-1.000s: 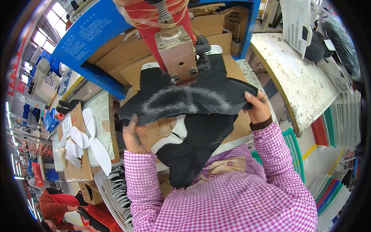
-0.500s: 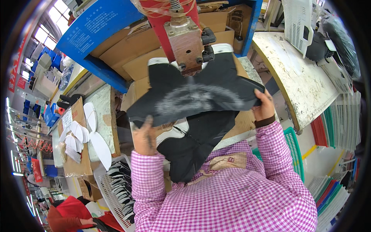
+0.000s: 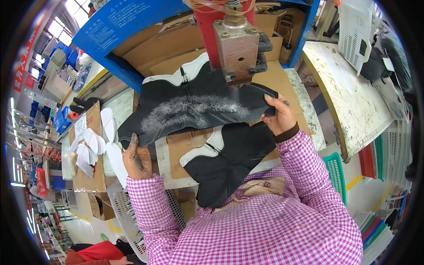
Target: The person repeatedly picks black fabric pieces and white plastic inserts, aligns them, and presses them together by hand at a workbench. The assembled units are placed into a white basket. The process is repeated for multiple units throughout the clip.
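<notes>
2 hands: left hand [image 3: 138, 158], right hand [image 3: 278, 117], each grip clamped on 1 black shoe upper [image 3: 194, 110]; 1 below.

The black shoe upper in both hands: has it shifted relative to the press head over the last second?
Yes. The black shoe upper has moved up under the metal press head, covering more cardboard there.

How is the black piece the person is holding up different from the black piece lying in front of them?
The held black piece is gripped at both ends by the left hand and right hand; the lying black piece rests untouched on the bench. The held piece shows a grey, chalky streak across its middle; the lying piece shows none. The held piece sits under the press head; the lying piece lies nearer the person. Both are black with white trim.
</notes>
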A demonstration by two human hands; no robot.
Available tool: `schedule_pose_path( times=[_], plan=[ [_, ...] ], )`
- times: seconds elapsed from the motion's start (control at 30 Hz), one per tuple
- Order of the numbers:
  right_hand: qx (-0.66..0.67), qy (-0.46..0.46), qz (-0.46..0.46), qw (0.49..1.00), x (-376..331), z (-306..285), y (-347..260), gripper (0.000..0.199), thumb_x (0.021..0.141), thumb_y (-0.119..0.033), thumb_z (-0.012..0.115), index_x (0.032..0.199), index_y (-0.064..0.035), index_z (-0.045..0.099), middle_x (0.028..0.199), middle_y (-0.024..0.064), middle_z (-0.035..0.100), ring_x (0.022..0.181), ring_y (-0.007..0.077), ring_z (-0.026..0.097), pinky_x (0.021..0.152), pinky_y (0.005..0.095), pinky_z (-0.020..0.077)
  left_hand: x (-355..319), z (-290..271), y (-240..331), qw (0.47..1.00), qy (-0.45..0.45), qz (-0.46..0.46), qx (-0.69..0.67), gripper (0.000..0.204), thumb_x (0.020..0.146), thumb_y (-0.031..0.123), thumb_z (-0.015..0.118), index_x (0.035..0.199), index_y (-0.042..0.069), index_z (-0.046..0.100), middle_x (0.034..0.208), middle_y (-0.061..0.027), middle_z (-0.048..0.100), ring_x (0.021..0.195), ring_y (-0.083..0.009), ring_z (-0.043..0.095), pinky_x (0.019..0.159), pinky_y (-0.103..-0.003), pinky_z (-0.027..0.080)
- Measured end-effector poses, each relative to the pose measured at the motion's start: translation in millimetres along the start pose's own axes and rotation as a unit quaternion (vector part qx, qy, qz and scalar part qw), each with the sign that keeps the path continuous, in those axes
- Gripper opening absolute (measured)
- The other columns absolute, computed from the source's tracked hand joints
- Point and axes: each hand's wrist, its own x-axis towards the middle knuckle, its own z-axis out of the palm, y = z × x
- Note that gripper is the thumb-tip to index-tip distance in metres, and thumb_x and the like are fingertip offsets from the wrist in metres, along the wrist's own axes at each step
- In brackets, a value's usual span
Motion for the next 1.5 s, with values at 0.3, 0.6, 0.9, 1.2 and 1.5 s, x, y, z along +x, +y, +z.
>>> schedule_pose_path(
  times=[0.3, 0.6, 0.9, 1.2, 1.5],
  plan=[
    [-0.020, 0.078, -0.095, 0.992, -25.1, -78.8, -51.5, 0.018, 0.086, -0.011, 0.056, 0.104, -0.0060, 0.057, 0.086, 0.0028, 0.065, 0.061, 0.0111, 0.060, 0.044, 0.0200, 0.0404, -0.3, 70.1, -67.2, 0.997, -0.050, 0.007, 0.050, 0.034, 0.086, -0.003, 0.057, 0.119, -0.005, 0.048, 0.115, -0.0162, 0.060, 0.104, -0.0251, 0.059, 0.094, -0.038, 0.047],
    [-0.022, 0.219, -0.153, 0.963, -56.0, -95.0, -63.4, 0.018, 0.086, -0.009, 0.057, 0.103, -0.0032, 0.057, 0.090, 0.0072, 0.067, 0.072, 0.0156, 0.067, 0.051, 0.0219, 0.0507, -11.0, 97.3, -95.2, 0.992, -0.079, -0.068, 0.069, 0.052, 0.082, -0.007, 0.059, 0.130, 0.001, 0.040, 0.117, -0.0147, 0.056, 0.106, -0.0236, 0.058, 0.098, -0.036, 0.045],
    [-0.004, 0.071, -0.075, 0.995, -4.9, -38.5, -13.6, 0.018, 0.087, -0.014, 0.057, 0.102, -0.0031, 0.055, 0.079, 0.0072, 0.066, 0.054, 0.0147, 0.060, 0.043, 0.0204, 0.0411, 3.1, 31.0, -42.9, 0.999, -0.036, -0.004, 0.030, 0.047, 0.084, -0.002, 0.062, 0.126, -0.006, 0.043, 0.118, -0.0147, 0.056, 0.105, -0.0237, 0.057, 0.097, -0.035, 0.045],
    [-0.092, 0.049, -0.092, 0.990, -48.9, -63.1, -36.4, 0.024, 0.086, -0.013, 0.060, 0.105, 0.0000, 0.053, 0.080, 0.0104, 0.067, 0.056, 0.0159, 0.064, 0.040, 0.0205, 0.0423, -4.9, 34.1, -62.0, 0.993, -0.107, -0.053, 0.003, 0.039, 0.088, -0.005, 0.053, 0.125, -0.004, 0.044, 0.123, -0.0154, 0.055, 0.109, -0.0249, 0.056, 0.099, -0.039, 0.044],
    [-0.081, 0.125, -0.153, 0.977, -73.4, -69.8, -54.8, 0.027, 0.085, -0.010, 0.058, 0.110, -0.0003, 0.055, 0.085, 0.0084, 0.067, 0.059, 0.0127, 0.063, 0.043, 0.0210, 0.0434, -22.1, 57.1, -74.6, 0.986, -0.134, -0.096, -0.024, 0.042, 0.085, -0.005, 0.057, 0.125, -0.002, 0.044, 0.120, -0.0141, 0.055, 0.110, -0.0240, 0.056, 0.100, -0.039, 0.042]
  ],
)
